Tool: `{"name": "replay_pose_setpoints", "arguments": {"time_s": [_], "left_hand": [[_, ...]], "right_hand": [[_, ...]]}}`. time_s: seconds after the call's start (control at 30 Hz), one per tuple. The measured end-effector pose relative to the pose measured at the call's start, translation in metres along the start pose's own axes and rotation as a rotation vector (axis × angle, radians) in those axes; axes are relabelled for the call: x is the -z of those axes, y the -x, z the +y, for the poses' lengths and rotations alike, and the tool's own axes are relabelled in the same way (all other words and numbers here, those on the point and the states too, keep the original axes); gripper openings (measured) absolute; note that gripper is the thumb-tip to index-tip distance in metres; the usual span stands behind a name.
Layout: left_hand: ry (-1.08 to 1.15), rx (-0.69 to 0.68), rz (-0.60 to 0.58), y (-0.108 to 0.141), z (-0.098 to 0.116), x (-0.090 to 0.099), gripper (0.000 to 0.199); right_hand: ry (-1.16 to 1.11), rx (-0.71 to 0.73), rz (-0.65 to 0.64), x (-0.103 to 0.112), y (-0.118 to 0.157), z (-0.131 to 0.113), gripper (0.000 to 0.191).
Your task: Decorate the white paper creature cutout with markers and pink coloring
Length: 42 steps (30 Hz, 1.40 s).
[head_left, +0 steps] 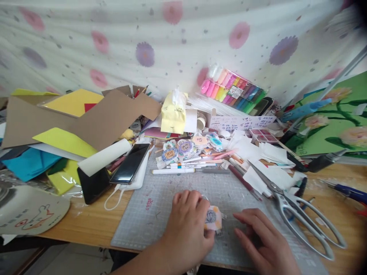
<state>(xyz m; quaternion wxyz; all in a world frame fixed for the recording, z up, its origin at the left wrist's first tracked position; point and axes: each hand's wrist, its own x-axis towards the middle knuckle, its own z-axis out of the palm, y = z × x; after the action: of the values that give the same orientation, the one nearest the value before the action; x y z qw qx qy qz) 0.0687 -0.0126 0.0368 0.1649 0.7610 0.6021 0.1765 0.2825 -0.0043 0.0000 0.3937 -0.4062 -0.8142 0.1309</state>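
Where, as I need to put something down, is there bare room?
The grey gridded cutting mat is bare between its left edge and the left hand, nearer than the long white marker. Crowded: beyond that marker, among colourful paper cutouts, and rightward, around silver metal scissors.

Small pale cutout (211,217), orange-spotted with a grey round patch, in the left fingers (193,199)

Paper piece (213,217) seemingly on mat (137,217), pens (173,171) behind, scissors (275,186) right
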Motion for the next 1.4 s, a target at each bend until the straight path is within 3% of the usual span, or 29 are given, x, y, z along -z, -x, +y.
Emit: {"name": "replay_pose_setpoints", "arguments": {"time_s": [0.17,0.27,0.43,0.63,0.8,0.9,1.07,1.17,1.4], "left_hand": [[0.027,0.063,0.009,-0.005,-0.021,0.029,0.038],[-0.031,0.089,-0.028,-0.006,-0.035,0.037,0.039],[-0.019,0.111,-0.043,0.005,-0.052,0.037,0.062],[-0.039,0.139,-0.007,0.004,-0.051,0.029,0.050],[-0.038,0.106,-0.002,-0.002,-0.049,0.023,0.032],[0.005,0.088,0.008,-0.001,-0.048,0.024,0.033],[0.106,-0.036,0.033,0.003,-0.043,0.025,0.041],[0.147,-0.049,0.060,0.004,-0.042,0.023,0.040],[0.204,-0.052,0.039,0.003,-0.037,0.017,0.039]], "right_hand": [[0.064,-0.062,-0.034,0.000,0.006,0.001,0.016],[0.071,-0.131,-0.056,-0.001,0.008,-0.001,0.015],[0.096,-0.074,-0.082,-0.001,0.011,0.003,0.017],[0.078,-0.099,-0.059,0.000,0.011,0.002,0.016],[0.012,-0.218,0.017,-0.007,0.016,-0.006,0.015],[-0.048,-0.271,0.009,-0.009,0.013,-0.010,0.014],[-0.205,-0.285,-0.178,-0.011,-0.014,-0.019,0.015],[-0.349,-0.389,-0.277,-0.017,-0.034,-0.025,0.015],[-0.946,-0.689,-0.216,-0.036,-0.054,-0.027,0.029]]}}
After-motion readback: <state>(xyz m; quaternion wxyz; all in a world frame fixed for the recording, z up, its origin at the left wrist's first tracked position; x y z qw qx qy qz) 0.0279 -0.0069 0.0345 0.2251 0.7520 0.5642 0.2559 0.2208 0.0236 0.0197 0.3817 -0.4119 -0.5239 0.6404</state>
